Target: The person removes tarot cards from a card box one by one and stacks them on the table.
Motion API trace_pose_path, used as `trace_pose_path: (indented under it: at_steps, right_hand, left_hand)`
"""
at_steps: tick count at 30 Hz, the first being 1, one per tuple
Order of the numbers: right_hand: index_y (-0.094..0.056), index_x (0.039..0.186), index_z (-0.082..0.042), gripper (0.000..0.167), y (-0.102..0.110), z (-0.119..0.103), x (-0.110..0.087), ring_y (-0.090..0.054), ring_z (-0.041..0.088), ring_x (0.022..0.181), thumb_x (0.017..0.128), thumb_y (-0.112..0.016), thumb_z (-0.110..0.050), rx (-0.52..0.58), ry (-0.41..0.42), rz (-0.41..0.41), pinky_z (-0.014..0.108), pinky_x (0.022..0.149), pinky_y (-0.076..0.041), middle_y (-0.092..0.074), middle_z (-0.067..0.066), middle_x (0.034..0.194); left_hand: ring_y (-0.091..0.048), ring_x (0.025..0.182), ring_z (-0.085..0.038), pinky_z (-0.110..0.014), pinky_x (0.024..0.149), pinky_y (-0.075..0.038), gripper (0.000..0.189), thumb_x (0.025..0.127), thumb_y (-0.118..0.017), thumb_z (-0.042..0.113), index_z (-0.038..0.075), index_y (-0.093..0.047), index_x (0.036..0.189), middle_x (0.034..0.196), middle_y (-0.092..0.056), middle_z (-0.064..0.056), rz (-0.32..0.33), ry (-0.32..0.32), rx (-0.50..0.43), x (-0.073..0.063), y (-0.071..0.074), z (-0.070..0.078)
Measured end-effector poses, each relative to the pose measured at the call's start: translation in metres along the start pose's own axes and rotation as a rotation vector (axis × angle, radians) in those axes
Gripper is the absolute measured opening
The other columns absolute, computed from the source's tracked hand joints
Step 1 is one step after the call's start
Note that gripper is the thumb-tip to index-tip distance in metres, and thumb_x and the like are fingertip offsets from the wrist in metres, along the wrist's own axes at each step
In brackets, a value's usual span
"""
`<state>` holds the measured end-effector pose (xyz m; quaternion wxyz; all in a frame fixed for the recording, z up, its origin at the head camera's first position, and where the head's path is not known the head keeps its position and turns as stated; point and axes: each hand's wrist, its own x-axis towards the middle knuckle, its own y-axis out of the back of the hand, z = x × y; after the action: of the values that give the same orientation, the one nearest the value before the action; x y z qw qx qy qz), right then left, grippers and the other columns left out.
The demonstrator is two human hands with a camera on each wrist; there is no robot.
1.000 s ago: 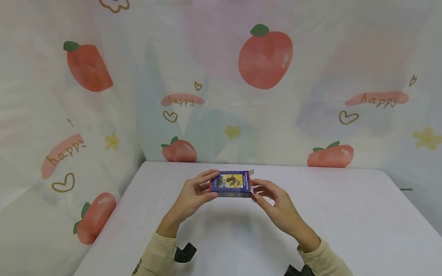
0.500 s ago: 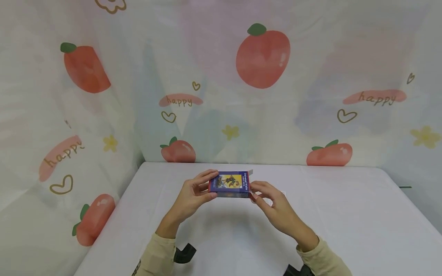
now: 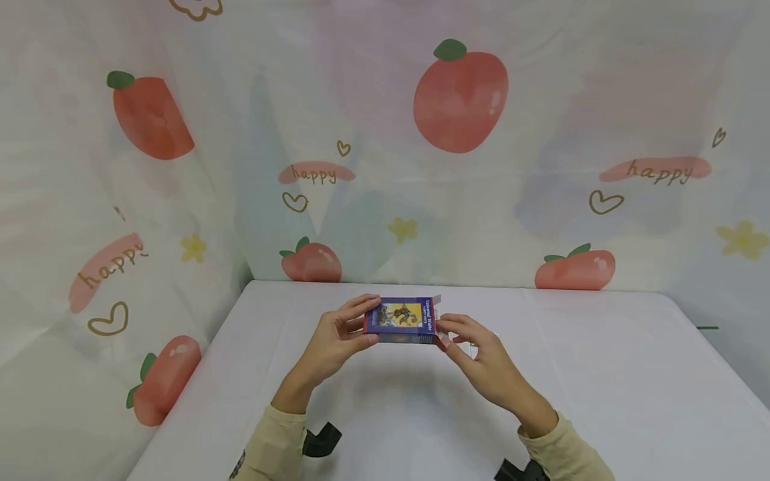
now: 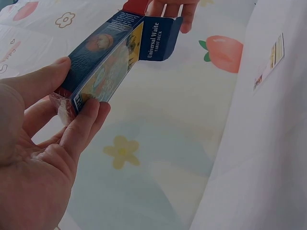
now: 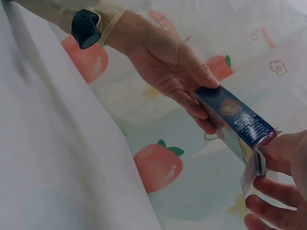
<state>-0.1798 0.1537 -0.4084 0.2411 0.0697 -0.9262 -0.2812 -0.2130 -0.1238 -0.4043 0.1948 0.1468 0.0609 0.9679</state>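
Observation:
A blue tarot card box (image 3: 400, 317), lettered "Universal Waite Tarot Deck", is held up above the table with its picture face showing in the head view. My left hand (image 3: 333, 344) grips its left end, thumb on one narrow side and fingers against the other. At the right end the box stands open, its blue top flap (image 4: 160, 38) sticking out in the left wrist view. My right hand (image 3: 478, 351) holds that open end, thumb at the red side flap (image 3: 440, 343) and fingers bent beside the opening. In the right wrist view, a dark edge (image 5: 260, 163) shows in the opening.
A single card (image 4: 269, 62) lies on the white table (image 3: 601, 374), largely hidden behind my right hand in the head view. Fruit-printed cloth (image 3: 373, 133) hangs behind the table and along its left side. Black wrist mounts (image 3: 321, 439) sit at both sleeves.
Box and left hand stay nearly still. The right hand's fingertips shift slightly at the open end; the view itself sways a little.

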Motion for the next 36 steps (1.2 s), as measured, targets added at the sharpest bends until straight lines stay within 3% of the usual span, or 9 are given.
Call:
trace_pose_path:
  at_steps: [8, 19, 30, 36]
  right_hand:
    - [-0.071, 0.125, -0.008, 0.028, 0.003, 0.001, 0.001, -0.06, 0.024, 0.118, 0.099, -0.062, -0.011, 0.013, -0.001, 0.013, 0.031, 0.087, -0.056, -0.066, 0.01, 0.132]
    - [-0.072, 0.125, -0.012, 0.027, 0.007, 0.0, 0.002, -0.06, 0.029, 0.121, 0.099, -0.063, -0.014, 0.02, -0.027, 0.026, 0.029, 0.084, -0.054, -0.067, 0.01, 0.131]
    - [-0.072, 0.118, -0.008, 0.027, 0.014, 0.003, 0.004, -0.063, 0.019, 0.102, 0.091, -0.075, -0.01, 0.019, -0.034, 0.11, 0.027, 0.079, -0.054, -0.072, 0.008, 0.119]
    - [-0.072, 0.119, -0.007, 0.028, 0.017, 0.005, 0.005, -0.062, 0.019, 0.103, 0.091, -0.075, -0.011, 0.023, -0.064, 0.12, 0.025, 0.078, -0.055, -0.07, 0.011, 0.121]
  left_hand:
    - [-0.06, 0.126, -0.042, -0.025, 0.094, -0.057, 0.057, 0.092, -0.074, 0.009, 0.004, -0.054, 0.145, 0.16, -0.039, -0.016, -0.004, 0.016, 0.006, 0.0, 0.001, -0.001]
    - [-0.059, 0.126, -0.043, -0.026, 0.093, -0.058, 0.059, 0.092, -0.074, 0.012, 0.001, -0.053, 0.145, 0.159, -0.04, -0.016, 0.004, 0.007, 0.014, 0.0, 0.001, 0.0]
    - [-0.058, 0.128, -0.044, -0.028, 0.094, -0.058, 0.059, 0.092, -0.074, 0.012, 0.001, -0.052, 0.146, 0.159, -0.04, -0.015, 0.01, 0.021, 0.002, 0.0, 0.0, 0.001]
    - [-0.059, 0.127, -0.042, -0.026, 0.094, -0.058, 0.059, 0.092, -0.074, 0.01, -0.001, -0.051, 0.146, 0.159, -0.039, -0.016, 0.007, 0.024, -0.008, 0.0, 0.0, 0.0]
